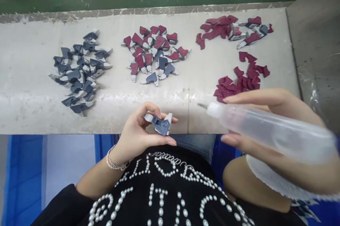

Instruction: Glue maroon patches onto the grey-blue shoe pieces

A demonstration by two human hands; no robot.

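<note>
My left hand (145,128) grips a small blue-grey and white plastic part (161,124) between thumb and fingers, near the table's front edge. A recess and a moulded mark show on its upturned face. In my right hand (278,113) lies a translucent squeeze bottle (271,128) with a white cap and a thin needle tip. The bottle is tilted on its side, its tip pointing left toward the part but apart from it. Motion blurs the right hand and bottle somewhat. Just beyond the right hand is a pile of flat maroon pieces (225,88).
A heap of blue-grey and white parts (79,74) lies at left. Maroon-topped parts (159,42) are mixed with blue-grey ones in the middle. More maroon pieces (217,28) lie at the back right. A metal wall (316,42) bounds the right side; blue bins (23,169) stand below.
</note>
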